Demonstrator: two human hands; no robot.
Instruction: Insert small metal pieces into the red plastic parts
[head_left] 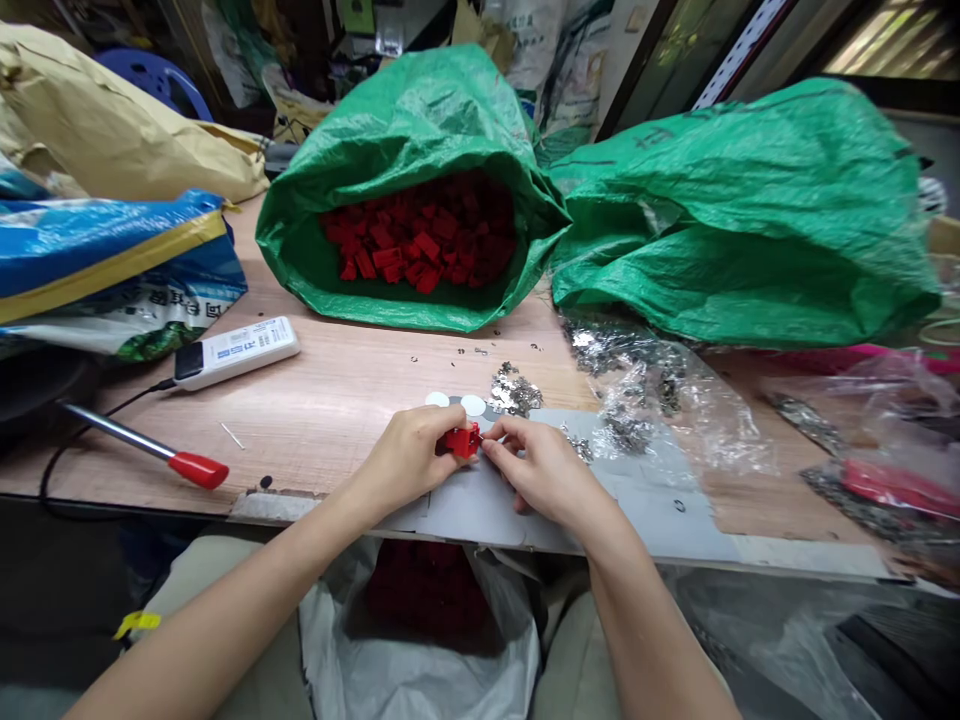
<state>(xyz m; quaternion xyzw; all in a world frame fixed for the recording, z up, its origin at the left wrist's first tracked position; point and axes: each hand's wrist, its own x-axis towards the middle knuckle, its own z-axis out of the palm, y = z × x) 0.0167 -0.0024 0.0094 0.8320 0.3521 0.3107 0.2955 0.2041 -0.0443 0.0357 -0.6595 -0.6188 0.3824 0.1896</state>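
Note:
My left hand pinches a small red plastic block just above the grey sheet at the table's front. At the block's right end, the thumb and fingertips of my right hand are closed on a tiny dark piece that is too small to name. Behind my hands lies a pile of small shiny metal pieces. More metal parts spill around a clear plastic bag to the right. An open green sack holds many red blocks.
A second green sack stands at the back right. At left are a white power bank with a cable, a red-handled lever and a blue bag. Below the table edge, a white sack with red contents sits between my legs.

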